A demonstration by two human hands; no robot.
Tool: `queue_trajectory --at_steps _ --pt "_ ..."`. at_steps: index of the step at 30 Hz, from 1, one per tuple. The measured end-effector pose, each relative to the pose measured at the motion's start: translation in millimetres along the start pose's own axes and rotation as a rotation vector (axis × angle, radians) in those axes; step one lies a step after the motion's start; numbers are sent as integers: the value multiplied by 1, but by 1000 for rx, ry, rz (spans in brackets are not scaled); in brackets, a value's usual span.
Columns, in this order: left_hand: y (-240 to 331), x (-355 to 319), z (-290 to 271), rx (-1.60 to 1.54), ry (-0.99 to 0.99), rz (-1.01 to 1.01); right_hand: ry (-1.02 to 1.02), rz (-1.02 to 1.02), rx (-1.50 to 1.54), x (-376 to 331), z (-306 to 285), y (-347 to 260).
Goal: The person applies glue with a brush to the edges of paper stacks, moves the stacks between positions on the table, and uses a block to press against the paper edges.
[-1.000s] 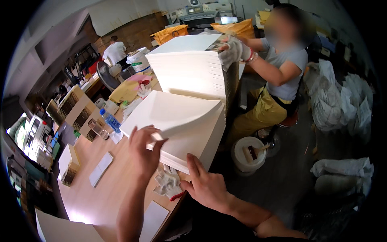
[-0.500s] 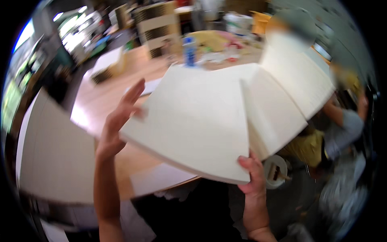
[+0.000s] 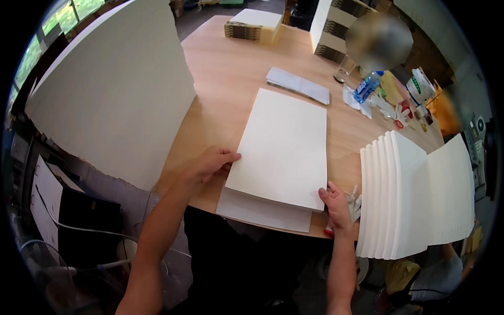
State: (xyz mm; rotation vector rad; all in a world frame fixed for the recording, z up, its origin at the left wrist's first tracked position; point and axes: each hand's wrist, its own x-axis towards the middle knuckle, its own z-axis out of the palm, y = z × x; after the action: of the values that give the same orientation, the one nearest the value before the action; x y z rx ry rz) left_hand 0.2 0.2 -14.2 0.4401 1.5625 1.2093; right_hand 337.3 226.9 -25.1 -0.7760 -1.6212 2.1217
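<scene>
A cream-white block of paper (image 3: pixel 283 149) lies above the near edge of the table, over a white sheet (image 3: pixel 265 212) whose lower part shows beneath it. My left hand (image 3: pixel 212 164) pinches the block's left edge, thumb on top and the other fingers partly hidden below. At the near right corner my right hand (image 3: pixel 337 207) grips it, thumb over the top face. To the right of that hand stands a fanned row of cream paper blocks (image 3: pixel 396 194). A white glove (image 3: pixel 354 203) lies between the hand and that row.
A tall pale stack (image 3: pixel 115 100) rises at the left. Beyond the block lie folded white papers (image 3: pixel 299 85), a bound stack (image 3: pixel 254 25), a glass (image 3: pixel 344 69), a blue bottle (image 3: pixel 367 86) and a white tub (image 3: pixel 420 86). Another person's sleeve (image 3: pixel 436 278) shows at lower right.
The paper block has come down, level and straighter, over the table. My left hand, open beside it before, now holds its left edge. My view has swung leftward.
</scene>
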Motion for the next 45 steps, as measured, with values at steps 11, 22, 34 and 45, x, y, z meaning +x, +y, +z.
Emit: queue_trajectory --at_steps 11,22,34,45 --pt "-1 -11 -13 57 45 60 136 45 -281 4 20 -2" --pt "-86 -90 28 937 562 651 74 -255 -901 1 0 -12" --pt "-72 -95 35 963 437 524 277 -440 -1028 -8 10 6" --pt "-71 -96 36 986 435 520 289 -499 -1049 -5 10 6"
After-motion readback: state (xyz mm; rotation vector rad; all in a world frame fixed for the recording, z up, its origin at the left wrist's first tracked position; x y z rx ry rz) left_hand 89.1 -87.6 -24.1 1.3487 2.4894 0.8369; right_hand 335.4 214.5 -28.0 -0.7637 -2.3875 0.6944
